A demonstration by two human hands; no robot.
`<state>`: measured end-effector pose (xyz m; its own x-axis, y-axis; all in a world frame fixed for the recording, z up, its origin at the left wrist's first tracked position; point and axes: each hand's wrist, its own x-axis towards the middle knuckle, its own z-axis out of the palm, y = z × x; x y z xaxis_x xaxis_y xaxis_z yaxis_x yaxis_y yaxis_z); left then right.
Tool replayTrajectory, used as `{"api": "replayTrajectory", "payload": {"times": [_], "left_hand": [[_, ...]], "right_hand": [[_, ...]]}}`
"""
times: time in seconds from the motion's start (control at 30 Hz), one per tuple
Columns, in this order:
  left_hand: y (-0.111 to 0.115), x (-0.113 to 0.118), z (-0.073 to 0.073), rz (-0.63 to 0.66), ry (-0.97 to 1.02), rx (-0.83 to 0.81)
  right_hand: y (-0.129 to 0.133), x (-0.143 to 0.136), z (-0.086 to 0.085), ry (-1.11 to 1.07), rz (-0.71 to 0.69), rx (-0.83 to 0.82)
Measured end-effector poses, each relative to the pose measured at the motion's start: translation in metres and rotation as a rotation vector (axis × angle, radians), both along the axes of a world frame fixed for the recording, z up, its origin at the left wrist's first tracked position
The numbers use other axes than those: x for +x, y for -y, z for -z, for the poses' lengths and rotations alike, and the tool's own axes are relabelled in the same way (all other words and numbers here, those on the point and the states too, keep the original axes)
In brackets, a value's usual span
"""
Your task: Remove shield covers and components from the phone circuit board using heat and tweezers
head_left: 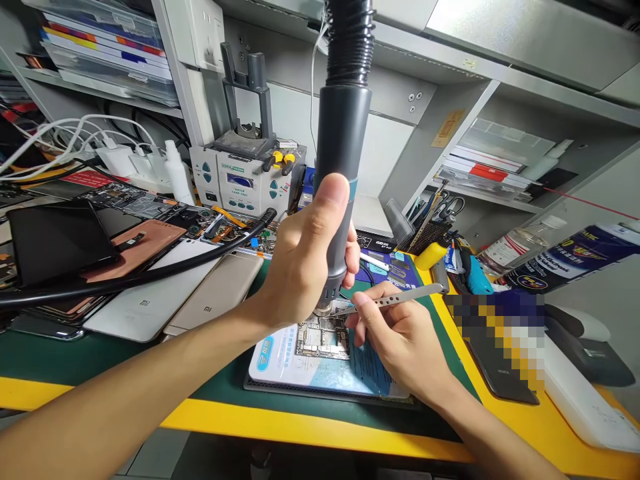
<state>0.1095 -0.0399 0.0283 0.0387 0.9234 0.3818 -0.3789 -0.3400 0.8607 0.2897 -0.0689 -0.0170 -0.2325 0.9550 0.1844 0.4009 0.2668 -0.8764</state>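
Observation:
My left hand (313, 250) is wrapped round a dark grey hot-air handle (341, 127), held upright with its metal nozzle over the upper part of a circuit board (323, 343). The board lies on a white and blue pad (280, 367). From the right, my right hand (400, 330) pinches metal tweezers (407, 295), whose tips point down at the board beside the nozzle. Exactly where the tips touch is too small to tell.
Phones (145, 293) and loose boards lie at the left, crossed by a black hose (200, 257). A hot-air station (245, 180) stands behind. Bottles and a blue can (565, 257) are at the right, near a dark phone (493, 353). Shelves (465, 80) overhang the back.

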Motion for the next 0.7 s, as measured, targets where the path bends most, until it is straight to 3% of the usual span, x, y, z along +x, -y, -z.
{"api": "replayTrajectory", "payload": {"times": [0.3,0.7], "left_hand": [[-0.0027,-0.0007,0.0019,0.007,0.017,0.025],[-0.004,0.0008,0.0045,-0.011,0.015,0.041]], "right_hand": [[-0.0018,-0.001,-0.0037,0.048,-0.009,-0.019],[-0.0059,-0.001,-0.0027,-0.05,-0.058,-0.1]]}}
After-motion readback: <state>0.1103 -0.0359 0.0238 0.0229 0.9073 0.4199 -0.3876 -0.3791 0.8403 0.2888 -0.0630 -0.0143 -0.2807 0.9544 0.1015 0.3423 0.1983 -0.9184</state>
